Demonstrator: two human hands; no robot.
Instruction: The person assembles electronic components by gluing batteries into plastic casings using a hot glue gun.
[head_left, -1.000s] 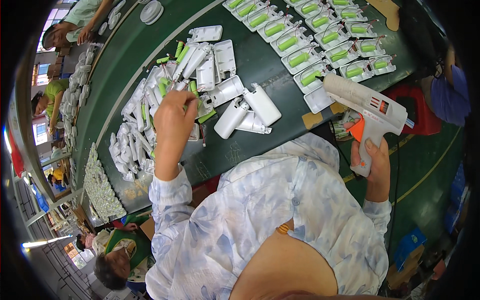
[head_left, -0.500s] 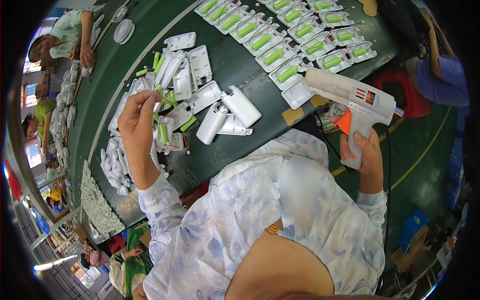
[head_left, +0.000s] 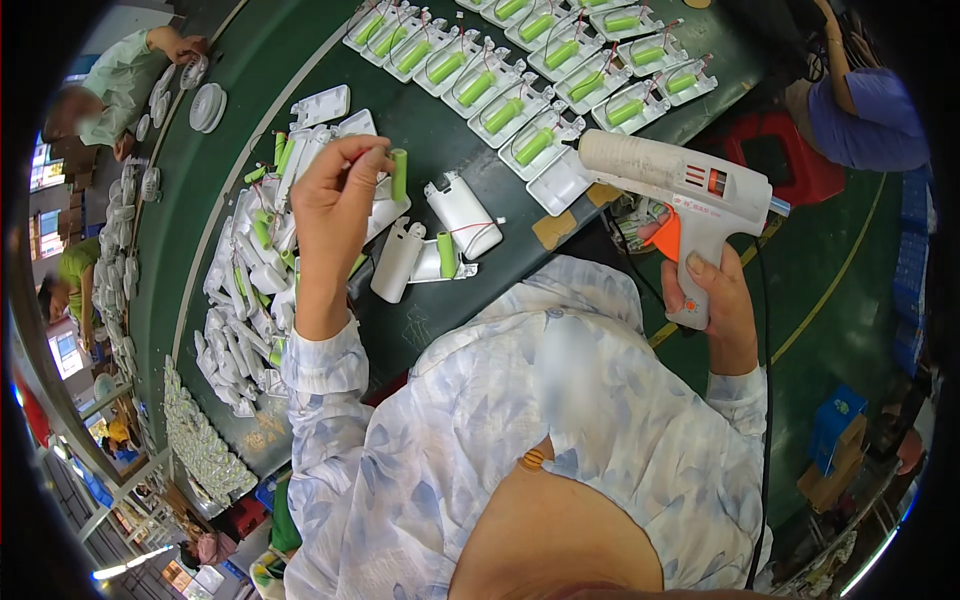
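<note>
My left hand [head_left: 332, 195] is raised over the pile of parts, thumb and forefinger pinched together. At its fingertips a green cylindrical battery [head_left: 399, 178] hangs upright. My right hand [head_left: 733, 300] is wrapped round the handle of a white hot glue gun [head_left: 645, 165] with an orange trigger, its nozzle pointing left toward the rows of casings. In front of me lie white plastic casings [head_left: 465, 215]. One low casing holds another green battery [head_left: 445, 255], with a thin red wire nearby.
White casings with green batteries [head_left: 535, 145] stand in rows along the far side of the green table [head_left: 400, 345]. Loose white parts [head_left: 235, 350] are heaped at the left. A black cable [head_left: 765, 420] hangs beside my right arm. A red stool [head_left: 790, 165] and co-workers are nearby.
My left hand has moved right from the pile, and a green battery now shows at its fingertips. Another battery now sits on the nearest low casing. The whole view has shifted slightly.
</note>
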